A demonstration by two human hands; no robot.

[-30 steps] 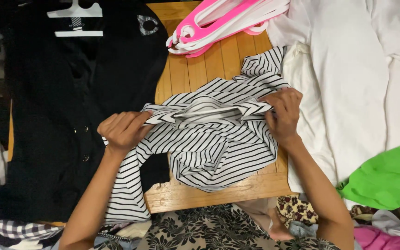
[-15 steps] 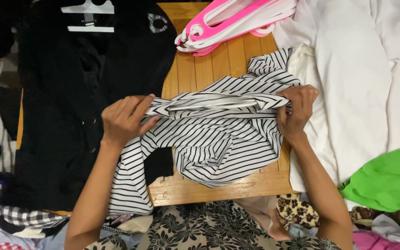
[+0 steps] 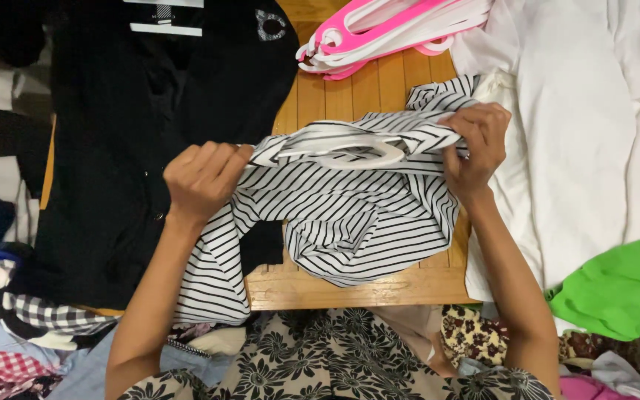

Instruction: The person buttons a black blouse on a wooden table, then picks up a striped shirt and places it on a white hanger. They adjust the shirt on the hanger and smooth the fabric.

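My left hand [image 3: 203, 180] is closed in a fist on one shoulder of the striped top [image 3: 338, 222], pinching the cloth tight. My right hand [image 3: 477, 144] has the other shoulder, fingers curled shut over the fabric at the far end. Between the two grips runs a white hanger [image 3: 350, 154], lying inside the neckline, its bar showing through the opening. The top is held just above the desk [image 3: 350, 285], its body bunched and drooping onto the wooden slats, one sleeve trailing down past my left forearm over the near edge.

To the left lies a black garment [image 3: 150, 126], spread flat and covering that side of the desk, touching the striped cloth by my left hand. Up top, a stack of pink and white hangers [image 3: 387, 30] sits on the wood, well apart from my hands. On the right, a white sheet [image 3: 587, 133] is just beside my right hand, with a green cloth [image 3: 620, 289] lower down. Checked and floral fabrics crowd the near edge.
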